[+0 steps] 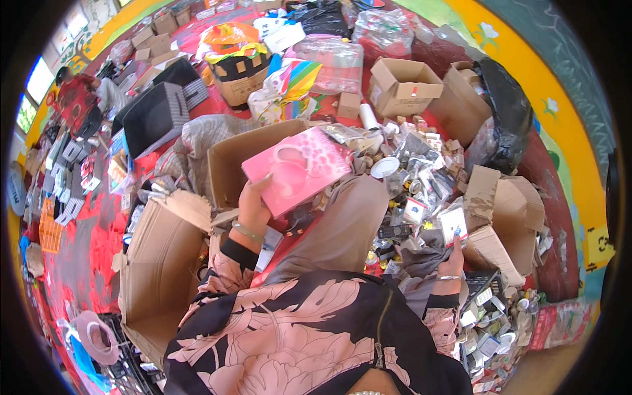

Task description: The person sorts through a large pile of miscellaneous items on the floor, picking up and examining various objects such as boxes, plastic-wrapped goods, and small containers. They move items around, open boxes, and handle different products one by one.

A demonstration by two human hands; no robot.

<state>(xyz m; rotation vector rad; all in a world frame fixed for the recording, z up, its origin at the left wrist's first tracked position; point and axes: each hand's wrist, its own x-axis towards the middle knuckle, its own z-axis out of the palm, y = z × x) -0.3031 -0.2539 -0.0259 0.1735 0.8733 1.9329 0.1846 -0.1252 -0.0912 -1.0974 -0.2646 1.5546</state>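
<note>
The left hand [253, 204] holds a flat pink box [297, 169] by its lower left corner, thumb on the face and fingers wrapped behind, so the box stands tilted up above the person's knee and just in front of the open brown carton [227, 164]. It looks like a thin card gift box: light, fairly stiff across the face but easy to dent at the edges, and its glossy print may be a little slippery. A one-corner pinch lets so broad a panel swing; a hold along the middle of one long edge, or one hand on each side, would steady it better.

The right hand [453, 260], well to the right of the pink box, rests in the heap of small packets [421, 178]. Its fingers are closed around a small white carton [454, 225] with a red mark, held upright; it too seems light and crushable.

The fingers behind the pink box are hidden, so how firmly they press is unclear. The box's underside and any opening flap cannot be seen. The packets in the heap are too small and jumbled to tell apart; they are probably sachets and little cartons. Left of the pink box, a large torn cardboard box [161, 263] hides its own contents, and a person in red [76, 99] far beyond is bent by the lens.
</note>
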